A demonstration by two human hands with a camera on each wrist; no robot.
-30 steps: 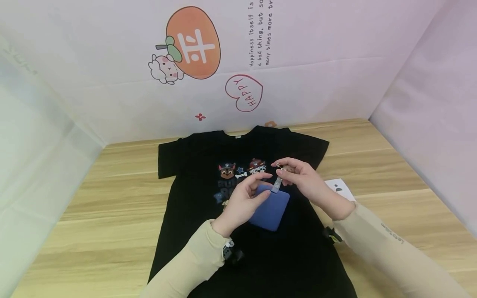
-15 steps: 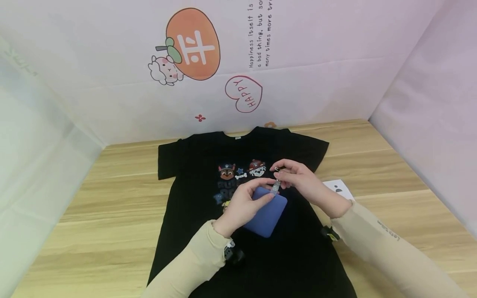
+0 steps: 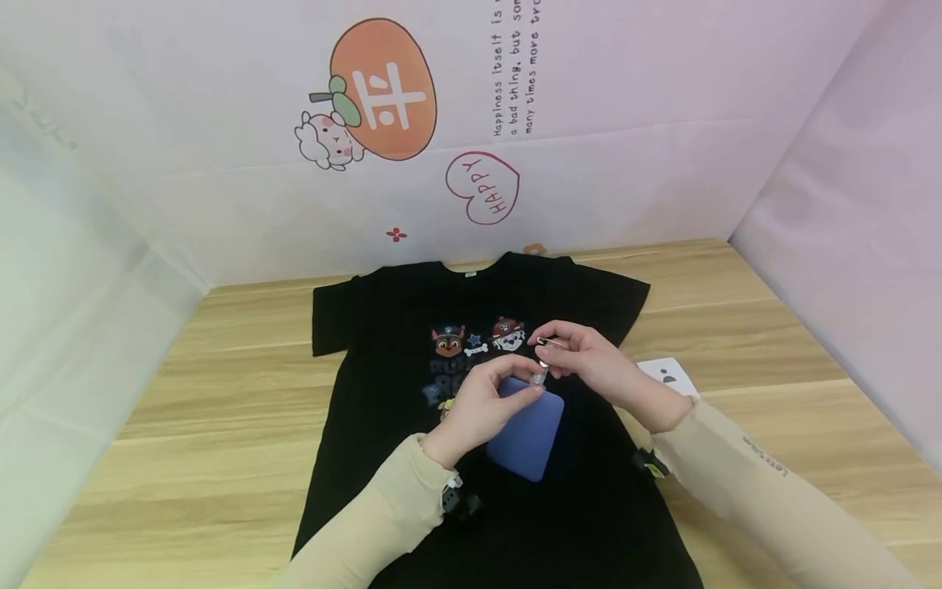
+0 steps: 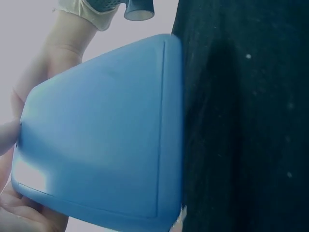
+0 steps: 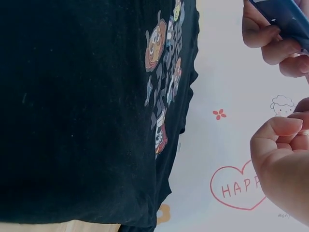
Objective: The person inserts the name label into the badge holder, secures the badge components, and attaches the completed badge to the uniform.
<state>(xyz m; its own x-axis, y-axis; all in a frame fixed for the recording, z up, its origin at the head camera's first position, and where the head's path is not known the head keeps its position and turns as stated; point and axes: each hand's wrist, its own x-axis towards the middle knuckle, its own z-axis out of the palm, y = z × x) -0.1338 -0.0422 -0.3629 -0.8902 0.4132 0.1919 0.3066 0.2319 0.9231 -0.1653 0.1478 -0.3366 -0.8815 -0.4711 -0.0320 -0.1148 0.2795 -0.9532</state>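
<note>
My left hand (image 3: 482, 401) pinches the top edge of a blue badge holder (image 3: 526, 438), thumb and forefinger at its clear strap (image 3: 540, 376). The holder hangs tilted over a black T-shirt (image 3: 397, 433). In the left wrist view, the badge holder (image 4: 96, 135) fills much of the picture. Just above the strap, my right hand (image 3: 599, 364) pinches a small metal fastener with a thin pin (image 3: 548, 341) between thumb and forefinger. The right wrist view shows the right hand (image 5: 280, 154) with curled fingers, and the badge holder's corner (image 5: 285, 19) in the left hand.
The T-shirt lies flat on a wood-grain table (image 3: 206, 425), its cartoon print (image 3: 449, 343) partly behind my hands. A white card (image 3: 668, 376) lies under my right forearm. Printed white cloth (image 3: 589, 180) stands behind and on both sides.
The badge holder has swung and dropped slightly. My left fingers have shifted onto the clear strap, and my right hand has moved a little left and down, with the pin now showing more.
</note>
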